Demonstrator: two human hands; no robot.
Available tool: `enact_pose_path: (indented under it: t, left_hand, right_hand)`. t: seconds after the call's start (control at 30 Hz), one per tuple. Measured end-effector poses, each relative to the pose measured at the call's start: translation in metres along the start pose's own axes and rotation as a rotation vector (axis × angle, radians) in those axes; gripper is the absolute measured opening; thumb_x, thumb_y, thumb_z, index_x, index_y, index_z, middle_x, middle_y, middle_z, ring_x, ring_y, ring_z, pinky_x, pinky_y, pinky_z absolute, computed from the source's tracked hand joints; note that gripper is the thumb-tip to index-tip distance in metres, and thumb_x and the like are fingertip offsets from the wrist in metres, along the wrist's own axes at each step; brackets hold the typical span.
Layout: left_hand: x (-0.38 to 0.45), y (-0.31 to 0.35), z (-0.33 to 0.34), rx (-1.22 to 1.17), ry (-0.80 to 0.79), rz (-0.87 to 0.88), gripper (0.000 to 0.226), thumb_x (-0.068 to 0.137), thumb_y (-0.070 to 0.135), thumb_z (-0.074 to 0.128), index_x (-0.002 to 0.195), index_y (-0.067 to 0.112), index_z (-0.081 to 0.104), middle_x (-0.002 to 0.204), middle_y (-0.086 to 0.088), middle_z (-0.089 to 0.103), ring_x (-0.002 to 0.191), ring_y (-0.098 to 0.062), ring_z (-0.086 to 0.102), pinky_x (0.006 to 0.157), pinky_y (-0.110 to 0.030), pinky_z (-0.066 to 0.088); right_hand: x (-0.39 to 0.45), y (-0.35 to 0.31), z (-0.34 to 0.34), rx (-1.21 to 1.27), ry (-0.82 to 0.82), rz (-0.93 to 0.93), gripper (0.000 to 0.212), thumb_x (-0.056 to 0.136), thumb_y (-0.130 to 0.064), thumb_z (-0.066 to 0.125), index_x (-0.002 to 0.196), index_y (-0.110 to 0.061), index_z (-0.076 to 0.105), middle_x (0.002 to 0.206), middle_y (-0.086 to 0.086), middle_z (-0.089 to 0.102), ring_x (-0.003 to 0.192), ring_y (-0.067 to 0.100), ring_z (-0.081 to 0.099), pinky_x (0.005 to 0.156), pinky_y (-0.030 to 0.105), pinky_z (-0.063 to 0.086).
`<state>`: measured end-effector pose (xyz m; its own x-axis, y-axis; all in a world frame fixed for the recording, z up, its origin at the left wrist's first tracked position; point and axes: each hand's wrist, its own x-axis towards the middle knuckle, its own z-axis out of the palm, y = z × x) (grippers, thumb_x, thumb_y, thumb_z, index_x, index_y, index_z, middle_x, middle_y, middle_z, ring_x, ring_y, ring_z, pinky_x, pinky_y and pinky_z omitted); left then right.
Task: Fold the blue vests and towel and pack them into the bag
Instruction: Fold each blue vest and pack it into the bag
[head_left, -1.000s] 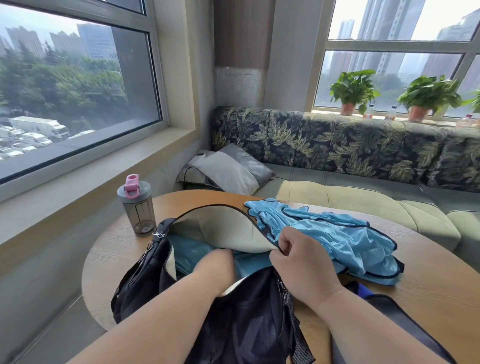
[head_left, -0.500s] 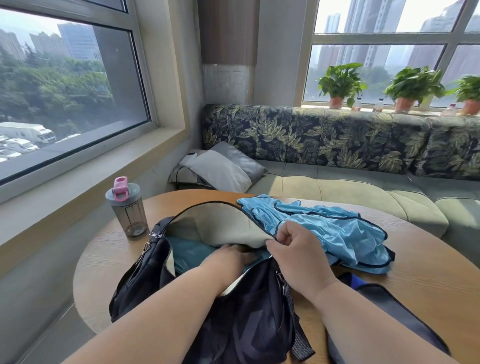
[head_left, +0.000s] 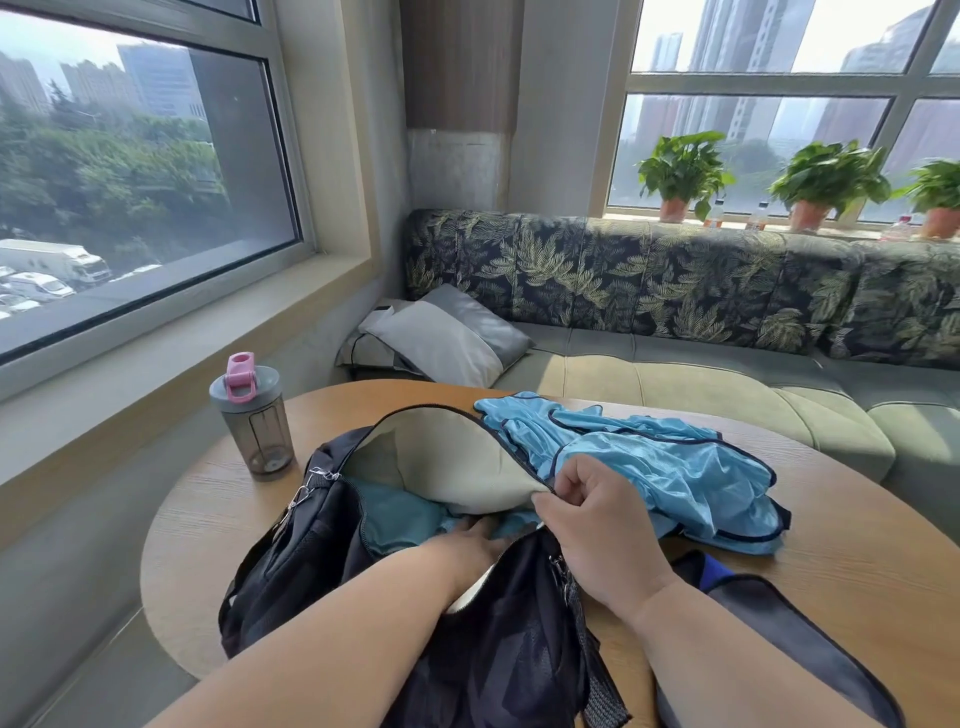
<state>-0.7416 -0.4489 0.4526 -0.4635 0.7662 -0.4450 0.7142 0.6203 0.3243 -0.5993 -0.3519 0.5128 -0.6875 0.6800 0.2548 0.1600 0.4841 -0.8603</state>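
1. head view: right hand (head_left: 597, 540) pinches the open flap of the bag (head_left: 322, 540) on the desk (head_left: 841, 582); left hand (head_left: 470, 540) presses flat on teal cloth (head_left: 400, 519) inside.
2. blue vests (head_left: 654, 467) lie unfolded beside the bag.
3. risk: if the pinch slips, the flap falls over the left hand.

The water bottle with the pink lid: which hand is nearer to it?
Left. The left hand reaches into the open bag, just right of the water bottle. The right hand pinches the bag's flap farther right.
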Motion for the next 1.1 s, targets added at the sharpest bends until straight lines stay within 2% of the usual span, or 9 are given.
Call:
enact_pose_path:
  t: [0.17,0.3,0.4,0.47,0.63,0.7,0.8,0.97,1.1]
  left_hand:
    - [0.016,-0.014,0.014,0.149,0.074,0.037,0.069,0.113,0.039,0.039,0.165,0.043,-0.006,0.176,0.000,0.001,0.160,-0.031,0.006,0.129,-0.050,0.014]
    - [0.022,-0.016,0.019,0.238,0.072,0.048,0.071,0.112,0.041,0.040,0.164,0.044,-0.007,0.176,0.002,-0.001,0.161,-0.032,0.001,0.129,-0.052,0.009]
    - [0.016,-0.013,0.008,0.254,0.062,0.084,0.060,0.113,0.044,0.036,0.166,0.041,0.009,0.176,-0.005,0.006,0.160,-0.036,0.006,0.129,-0.047,0.008]
    - [0.007,-0.015,0.002,0.205,0.117,0.154,0.053,0.113,0.037,0.037,0.164,0.038,0.026,0.174,-0.004,0.021,0.158,-0.035,0.019,0.128,-0.042,0.018]
    - [-0.015,-0.021,0.004,0.200,0.011,0.079,0.053,0.111,0.034,0.043,0.163,0.031,0.032,0.165,-0.010,0.036,0.151,-0.033,0.037,0.121,-0.045,0.032]
    - [-0.023,-0.023,0.003,0.161,0.151,0.119,0.048,0.107,0.043,0.044,0.155,0.040,0.043,0.153,-0.005,0.052,0.141,-0.033,0.049,0.112,-0.045,0.043]
    - [-0.034,-0.033,0.001,0.069,0.267,-0.013,0.052,0.094,0.055,0.050,0.144,0.040,0.054,0.138,0.001,0.062,0.125,-0.029,0.057,0.102,-0.042,0.051]
    - [-0.052,-0.035,-0.006,-0.178,0.128,-0.272,0.060,0.086,0.051,0.063,0.134,0.016,0.057,0.126,-0.002,0.063,0.112,-0.023,0.061,0.099,-0.032,0.050]
    - [-0.068,-0.028,-0.013,-0.216,0.197,-0.291,0.038,0.097,0.045,0.060,0.122,0.017,0.064,0.123,-0.005,0.066,0.109,-0.024,0.062,0.094,-0.033,0.051]
  right_hand:
    - [-0.005,0.000,0.001,0.021,-0.049,-0.003,0.033,0.083,-0.016,0.075,0.068,-0.019,0.046,0.054,-0.014,0.040,0.055,0.006,0.035,0.055,0.022,0.035]
    - [-0.007,0.003,-0.001,0.027,-0.082,-0.011,0.034,0.084,-0.016,0.076,0.068,-0.018,0.046,0.055,-0.014,0.039,0.056,0.007,0.034,0.056,0.021,0.035]
    - [-0.005,0.008,-0.004,0.011,-0.097,-0.002,0.033,0.084,-0.023,0.077,0.070,-0.019,0.048,0.055,-0.014,0.041,0.056,0.007,0.036,0.058,0.024,0.036]
    - [-0.005,0.011,-0.005,0.022,-0.107,0.005,0.033,0.085,-0.026,0.079,0.071,-0.019,0.050,0.055,-0.015,0.044,0.056,0.005,0.038,0.058,0.023,0.037]
    - [-0.011,0.013,0.001,0.080,-0.133,-0.004,0.035,0.085,-0.028,0.083,0.072,-0.018,0.052,0.055,-0.018,0.046,0.055,0.004,0.040,0.058,0.017,0.035]
    - [-0.015,0.013,0.001,0.091,-0.134,0.003,0.033,0.085,-0.028,0.084,0.075,-0.017,0.054,0.055,-0.017,0.048,0.055,0.003,0.041,0.057,0.016,0.036]
    - [-0.020,0.015,-0.001,0.121,-0.128,0.033,0.030,0.086,-0.026,0.084,0.079,-0.016,0.057,0.054,-0.016,0.048,0.053,0.002,0.041,0.055,0.015,0.037]
    - [-0.026,0.015,-0.003,0.119,-0.112,0.068,0.027,0.086,-0.032,0.083,0.084,-0.016,0.061,0.058,-0.012,0.050,0.055,0.005,0.044,0.056,0.017,0.038]
    - [-0.035,0.016,-0.009,0.119,-0.104,0.100,0.025,0.089,-0.036,0.078,0.085,-0.018,0.062,0.058,-0.011,0.050,0.055,0.006,0.044,0.057,0.020,0.038]
